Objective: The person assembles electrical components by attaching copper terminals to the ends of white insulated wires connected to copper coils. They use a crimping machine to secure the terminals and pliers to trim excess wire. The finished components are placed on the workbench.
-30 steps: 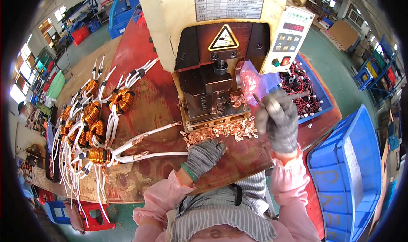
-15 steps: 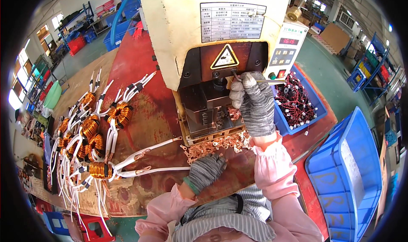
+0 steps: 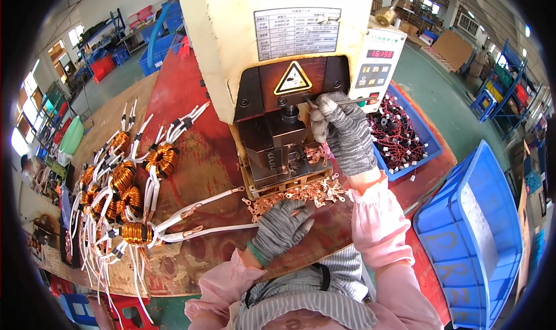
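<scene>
My right hand [image 3: 347, 134], in a grey knitted glove, is closed on a thin metal rod that looks like a hex key [image 3: 354, 101]. Its inner end meets the front of the press machine [image 3: 220, 46], beside the dark ram above the black die block [image 3: 272, 134]. Flat on the table, my gloved left hand [image 3: 282, 230] rests with fingers stretched and somewhat apart, seemingly empty. Just beyond its fingertips lies a heap of copper terminals [image 3: 321, 192]. White leads with copper ends run from a copper-wound coil [image 3: 137, 233] toward that hand.
Several more wound coils [image 3: 163, 158] with white leads lie at left. A blue bin [image 3: 431, 138] of red-and-black wired parts stands right of the press, below its control panel [image 3: 377, 63]. A large blue crate [image 3: 446, 237] is tilted at the table's right edge.
The hex key's outer end has swung away from me and up, my right hand turning with it. My left hand's fingers have spread slightly. The whole view has shifted a little.
</scene>
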Tool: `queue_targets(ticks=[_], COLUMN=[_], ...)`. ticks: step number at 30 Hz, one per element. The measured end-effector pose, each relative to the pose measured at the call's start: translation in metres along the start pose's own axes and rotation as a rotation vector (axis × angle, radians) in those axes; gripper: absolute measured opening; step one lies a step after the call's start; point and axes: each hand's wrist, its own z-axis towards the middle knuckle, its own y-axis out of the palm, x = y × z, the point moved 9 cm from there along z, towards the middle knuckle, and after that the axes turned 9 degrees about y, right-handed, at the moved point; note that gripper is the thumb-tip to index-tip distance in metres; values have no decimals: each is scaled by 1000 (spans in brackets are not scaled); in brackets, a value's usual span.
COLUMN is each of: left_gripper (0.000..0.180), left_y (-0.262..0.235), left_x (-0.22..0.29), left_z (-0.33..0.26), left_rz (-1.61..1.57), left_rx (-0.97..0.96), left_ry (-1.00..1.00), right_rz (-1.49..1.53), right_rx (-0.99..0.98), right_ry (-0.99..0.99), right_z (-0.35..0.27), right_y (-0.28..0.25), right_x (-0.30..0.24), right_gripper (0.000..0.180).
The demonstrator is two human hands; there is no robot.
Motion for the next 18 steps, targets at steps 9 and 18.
queue_targets(ticks=[9, 18], left_gripper=[29, 26], left_y=[-121, -104], left_x=[-12, -15], left_z=[124, 175], left_rz=[101, 446], left_rx=[350, -74], left_ry=[-73, 45], right_rz=[277, 145], right_rx=[-25, 60], right_ry=[42, 24], right_z=[-2, 2], right_y=[-26, -64], right_x=[-2, -17], right_gripper=[19, 17])
